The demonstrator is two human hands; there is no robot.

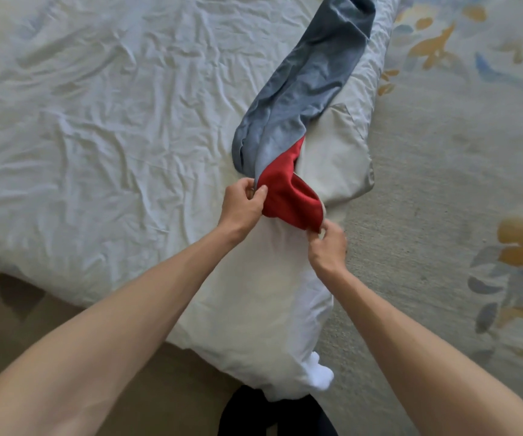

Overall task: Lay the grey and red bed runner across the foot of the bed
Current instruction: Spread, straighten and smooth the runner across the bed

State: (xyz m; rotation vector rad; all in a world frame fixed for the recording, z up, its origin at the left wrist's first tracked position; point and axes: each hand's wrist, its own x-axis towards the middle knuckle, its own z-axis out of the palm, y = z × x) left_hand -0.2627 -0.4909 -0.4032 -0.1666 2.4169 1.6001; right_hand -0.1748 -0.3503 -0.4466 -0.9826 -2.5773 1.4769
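Two grips, left hand (243,204), right hand (328,247), pinching twisted, perhaps satin runner (301,89), creased duvet (96,121)

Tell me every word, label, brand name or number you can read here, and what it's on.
There is no readable text in this view.
The bed runner shows only plain grey and red cloth, with no tag in sight.
The white duvet is unmarked.
The carpet carries only leaf-like shapes, no lettering.
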